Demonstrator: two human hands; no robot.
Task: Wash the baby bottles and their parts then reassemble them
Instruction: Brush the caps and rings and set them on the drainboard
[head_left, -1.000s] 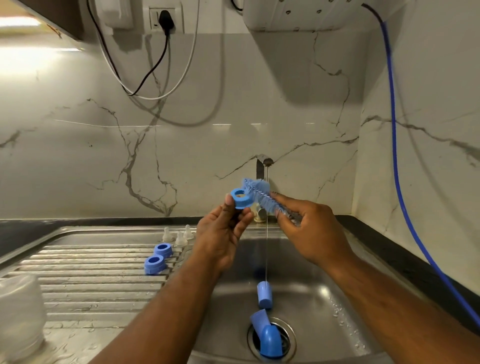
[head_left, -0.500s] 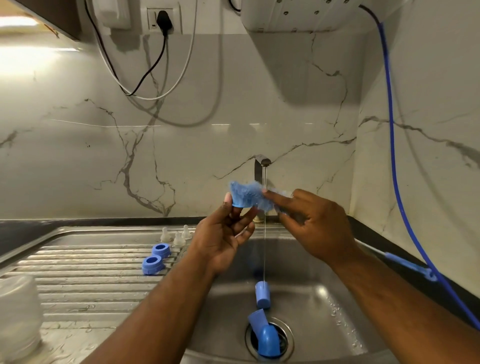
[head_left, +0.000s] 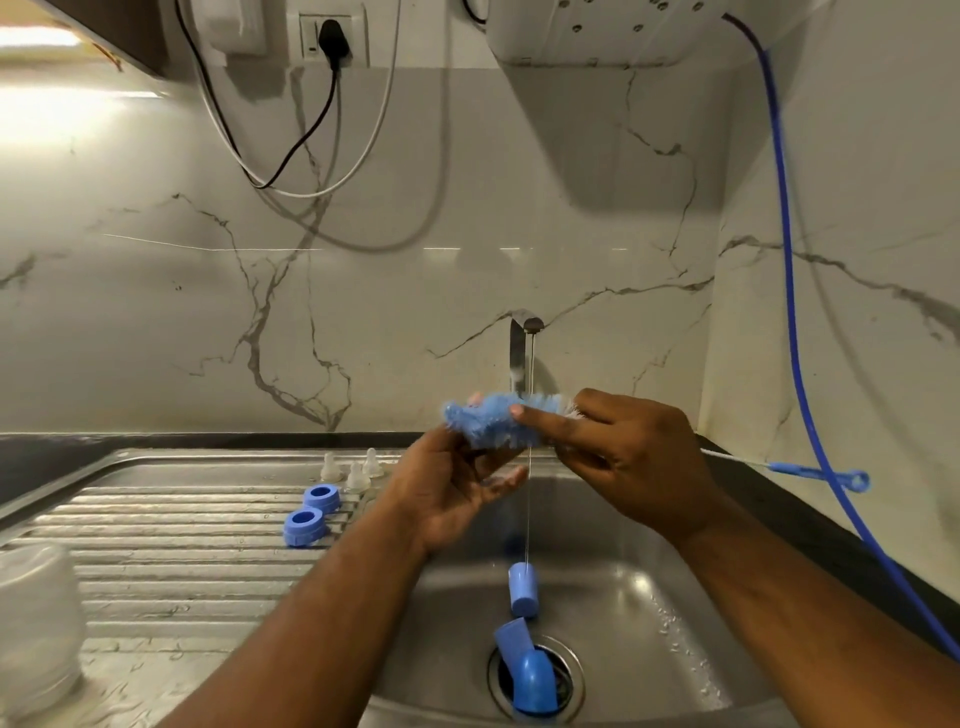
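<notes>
My left hand (head_left: 457, 488) holds a blue bottle ring, now almost hidden inside the blue bristles of the bottle brush (head_left: 498, 418). My right hand (head_left: 628, 457) grips the brush just behind the bristles, and its wire handle with a blue loop (head_left: 810, 473) sticks out to the right. Both hands are over the sink, under a thin stream from the tap (head_left: 524, 338). Two blue rings (head_left: 311, 512) and three clear teats (head_left: 353, 467) rest on the drainboard. Two blue caps (head_left: 522, 590) (head_left: 530, 675) lie in the basin, one on the drain. A clear bottle (head_left: 36, 623) stands at the far left.
The steel sink basin (head_left: 649, 597) sits below the hands, with the ribbed drainboard (head_left: 171, 545) to its left. A blue hose (head_left: 789, 291) hangs down the right wall. Cables dangle from a wall socket (head_left: 332, 36) above. A dark counter edge (head_left: 831, 545) runs along the right.
The brush has been pushed leftward through the ring, so the bristles now cover it. My right hand moved left and up, and the handle's blue loop has come into view at the right.
</notes>
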